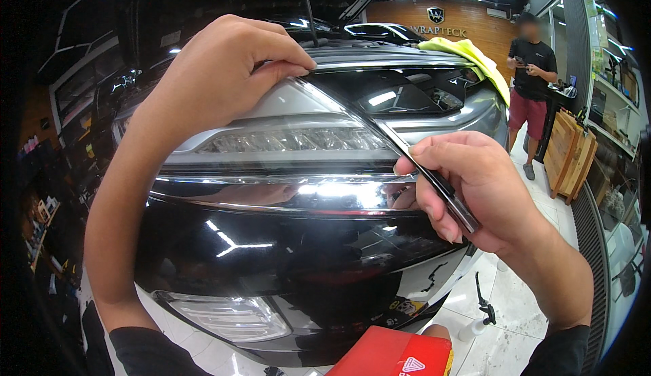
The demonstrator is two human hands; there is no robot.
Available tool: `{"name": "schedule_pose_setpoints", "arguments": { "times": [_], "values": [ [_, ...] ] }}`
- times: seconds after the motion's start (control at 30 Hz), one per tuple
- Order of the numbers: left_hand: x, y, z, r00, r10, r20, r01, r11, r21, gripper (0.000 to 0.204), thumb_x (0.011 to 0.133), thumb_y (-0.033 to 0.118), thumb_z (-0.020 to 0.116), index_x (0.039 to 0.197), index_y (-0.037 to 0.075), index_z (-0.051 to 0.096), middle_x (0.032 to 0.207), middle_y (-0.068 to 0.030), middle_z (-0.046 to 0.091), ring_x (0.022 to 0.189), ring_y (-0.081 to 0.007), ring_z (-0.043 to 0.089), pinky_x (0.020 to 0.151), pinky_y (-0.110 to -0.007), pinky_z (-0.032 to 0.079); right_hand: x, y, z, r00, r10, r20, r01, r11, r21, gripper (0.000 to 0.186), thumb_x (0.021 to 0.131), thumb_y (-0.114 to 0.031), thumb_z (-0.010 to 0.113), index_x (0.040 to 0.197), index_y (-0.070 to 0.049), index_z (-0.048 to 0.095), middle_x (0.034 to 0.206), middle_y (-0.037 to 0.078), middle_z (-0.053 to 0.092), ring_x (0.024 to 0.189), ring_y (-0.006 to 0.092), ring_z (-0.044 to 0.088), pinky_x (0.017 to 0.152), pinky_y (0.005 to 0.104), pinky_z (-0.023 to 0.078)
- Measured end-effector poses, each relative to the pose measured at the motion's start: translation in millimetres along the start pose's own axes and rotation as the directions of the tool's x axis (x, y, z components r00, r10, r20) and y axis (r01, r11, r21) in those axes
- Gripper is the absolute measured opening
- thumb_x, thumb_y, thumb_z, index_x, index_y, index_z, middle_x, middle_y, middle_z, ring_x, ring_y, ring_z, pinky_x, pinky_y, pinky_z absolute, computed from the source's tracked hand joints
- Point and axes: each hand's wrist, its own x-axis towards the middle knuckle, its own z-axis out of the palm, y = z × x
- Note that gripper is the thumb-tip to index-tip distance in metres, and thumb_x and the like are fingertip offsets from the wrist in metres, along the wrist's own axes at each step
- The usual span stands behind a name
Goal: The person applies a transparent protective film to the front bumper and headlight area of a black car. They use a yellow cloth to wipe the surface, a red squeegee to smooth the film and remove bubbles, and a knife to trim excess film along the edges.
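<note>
My left hand [234, 71] arches over the headlight [291, 139] of a dark, glossy car, thumb and fingertips pinched at the hood's front edge. What they pinch, if anything, is too thin to make out. From just under those fingertips a narrow dark strip [349, 109] slants down to the right across the headlight. Lower right, my right hand [468, 179] is closed on a slim black-and-silver stick-like tool [444, 189], its upper end pointing up and left along the strip. Whether tool and strip are one piece, I cannot tell.
A yellow-green cloth [468, 57] lies over the car's far corner. Below are a red package [380, 355] and, on the tiled floor, a spray bottle [478, 325]. At the right a person [532, 64] stands holding a phone, near wooden panels [569, 155].
</note>
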Motion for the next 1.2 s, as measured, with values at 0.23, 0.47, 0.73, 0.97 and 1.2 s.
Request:
{"name": "schedule_pose_setpoints", "arguments": {
  "times": [0.23, 0.47, 0.73, 0.97, 1.2],
  "values": [
    [-0.6, -1.1, 0.0, 1.000, 0.012, 0.000, -0.012, 1.000, 0.006, 0.015, 0.092, 0.007, 0.073, 0.103, 0.002, 0.082, 0.098, -0.0134, 0.078, 0.086, -0.0241, 0.076, 0.079, -0.032, 0.060, 3.1, 1.3, 2.0, 0.998, 0.003, -0.058, -0.003, 1.000, -0.007, 0.026, 0.102, -0.018, 0.055, 0.099, 0.005, 0.066, 0.055, 0.005, 0.058, 0.035, 0.0122, 0.049, 0.033, 0.0242, 0.037],
    [-1.4, -3.0, 3.0, 1.000, 0.002, -0.006, -0.002, 1.000, 0.007, 0.015, 0.092, 0.006, 0.072, 0.104, 0.002, 0.081, 0.098, -0.0133, 0.078, 0.085, -0.0233, 0.076, 0.079, -0.031, 0.060, 8.4, 1.1, -4.4, 1.000, 0.004, -0.016, -0.005, 1.000, -0.022, 0.025, 0.103, -0.017, 0.054, 0.098, 0.005, 0.066, 0.056, 0.005, 0.058, 0.035, 0.0113, 0.046, 0.033, 0.0236, 0.035],
    [-0.1, -0.7, 1.0, 1.000, 0.018, -0.001, -0.018, 1.000, 0.009, 0.015, 0.092, 0.004, 0.072, 0.104, 0.002, 0.081, 0.097, -0.0128, 0.078, 0.084, -0.0226, 0.075, 0.079, -0.031, 0.059, 12.2, 2.1, -16.5, 0.997, -0.001, 0.081, 0.004, 0.999, -0.046, 0.024, 0.101, -0.015, 0.056, 0.102, 0.005, 0.067, 0.066, 0.007, 0.064, 0.042, 0.0118, 0.053, 0.037, 0.0250, 0.039],
    [0.8, 1.0, -0.8, 0.999, -0.036, 0.022, 0.037, 0.999, -0.024, 0.016, 0.091, 0.003, 0.072, 0.104, 0.002, 0.081, 0.101, -0.0130, 0.078, 0.088, -0.0233, 0.076, 0.081, -0.031, 0.059, 15.2, 5.3, -24.8, 0.991, -0.012, 0.133, 0.016, 0.999, -0.031, 0.024, 0.102, -0.015, 0.055, 0.103, 0.006, 0.067, 0.068, 0.006, 0.063, 0.043, 0.0116, 0.054, 0.036, 0.0252, 0.039],
    [-0.2, 3.0, -0.7, 0.996, -0.073, 0.044, 0.075, 0.997, -0.031, 0.015, 0.091, 0.003, 0.071, 0.104, 0.002, 0.081, 0.101, -0.0141, 0.078, 0.089, -0.0246, 0.076, 0.083, -0.033, 0.059, 10.1, -0.5, -20.8, 0.990, 0.029, 0.138, -0.018, 0.997, -0.075, 0.023, 0.101, -0.014, 0.056, 0.099, 0.006, 0.068, 0.066, 0.004, 0.062, 0.046, 0.0118, 0.056, 0.039, 0.0263, 0.042]
  ]
}}
